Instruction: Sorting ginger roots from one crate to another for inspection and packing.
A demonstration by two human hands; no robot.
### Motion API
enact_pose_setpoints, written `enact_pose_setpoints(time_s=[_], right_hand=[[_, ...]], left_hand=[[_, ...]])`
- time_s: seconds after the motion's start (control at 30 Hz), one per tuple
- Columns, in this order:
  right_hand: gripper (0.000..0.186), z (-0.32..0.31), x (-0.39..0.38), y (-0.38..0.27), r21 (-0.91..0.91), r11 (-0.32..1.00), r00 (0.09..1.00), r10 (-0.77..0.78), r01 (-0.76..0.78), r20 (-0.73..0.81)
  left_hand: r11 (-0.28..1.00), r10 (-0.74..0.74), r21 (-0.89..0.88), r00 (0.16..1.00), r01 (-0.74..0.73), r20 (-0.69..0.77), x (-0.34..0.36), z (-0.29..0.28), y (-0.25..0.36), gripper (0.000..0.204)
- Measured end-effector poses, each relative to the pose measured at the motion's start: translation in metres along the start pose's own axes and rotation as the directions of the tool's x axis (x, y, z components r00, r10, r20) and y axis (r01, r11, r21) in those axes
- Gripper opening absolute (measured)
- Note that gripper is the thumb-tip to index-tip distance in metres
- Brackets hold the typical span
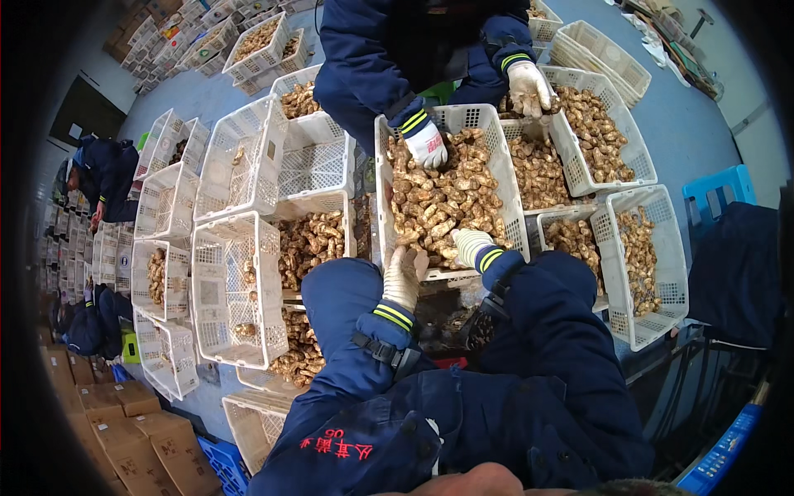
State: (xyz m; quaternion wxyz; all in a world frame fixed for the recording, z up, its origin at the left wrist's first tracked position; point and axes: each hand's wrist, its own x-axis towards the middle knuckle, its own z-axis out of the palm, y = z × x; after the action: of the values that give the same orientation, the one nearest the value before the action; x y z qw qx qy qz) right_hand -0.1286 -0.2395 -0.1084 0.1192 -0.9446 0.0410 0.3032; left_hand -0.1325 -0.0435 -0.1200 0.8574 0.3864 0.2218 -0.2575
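Note:
In front of me a white plastic crate [514, 217] holds a heap of brown-and-cream mushrooms [451, 194]. My left hand [402, 281], in a dirty cream glove, is at the crate's near left corner, its fingers curled around a tan mushroom [420, 263]. My right hand [472, 248], gloved in white, reaches over the near right part of the heap. Its fingers are drawn together at the mushrooms, and what they hold is hidden. Across the crate, a co-worker's gloved hand [428, 147] rests on the heap, and their other hand [531, 89] is above the crates to the right.
Mushroom-filled crates [595, 136] stand to the right, and a slanted one [649, 256] is nearer. White crates [236, 293] with a few pieces line the left over fuller ones. A blue stool [718, 192] stands far right; cardboard boxes [132, 438] sit lower left. Other people [107, 178] work beyond.

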Motion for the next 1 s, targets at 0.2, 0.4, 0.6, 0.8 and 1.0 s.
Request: enact_pose_setpoints(time_s=[0.2,0.4,0.6,0.8,1.0], right_hand=[[0.038,-0.012,-0.006,-0.003,-0.096,0.994,0.998,0.051,-0.048,0.034],[0.058,-0.025,-0.009,0.008,0.456,0.86,0.957,-0.284,0.227,0.061],[0.052,-0.02,0.012,0.013,0.161,0.981,0.961,-0.061,0.107,-0.269],[0.044,0.014,0.046,0.018,-0.142,0.981,0.911,-0.175,0.131,-0.373],[0.041,-0.002,0.028,0.009,0.107,0.994,0.982,-0.008,0.029,-0.188]], left_hand=[[1.0,-0.001,0.021,1.0,0.001,0.029,-0.003,-0.001,-0.006,0.061],[0.987,-0.139,-0.08,0.99,0.139,0.012,0.01,-0.017,-0.004,0.063],[0.995,-0.066,-0.064,0.992,0.074,0.112,-0.012,0.003,0.001,0.029],[0.989,-0.047,0.135,0.998,0.051,-0.033,-0.01,0.016,0.003,0.038],[0.99,-0.118,0.079,0.992,0.115,0.04,-0.018,0.012,0.012,0.04]])
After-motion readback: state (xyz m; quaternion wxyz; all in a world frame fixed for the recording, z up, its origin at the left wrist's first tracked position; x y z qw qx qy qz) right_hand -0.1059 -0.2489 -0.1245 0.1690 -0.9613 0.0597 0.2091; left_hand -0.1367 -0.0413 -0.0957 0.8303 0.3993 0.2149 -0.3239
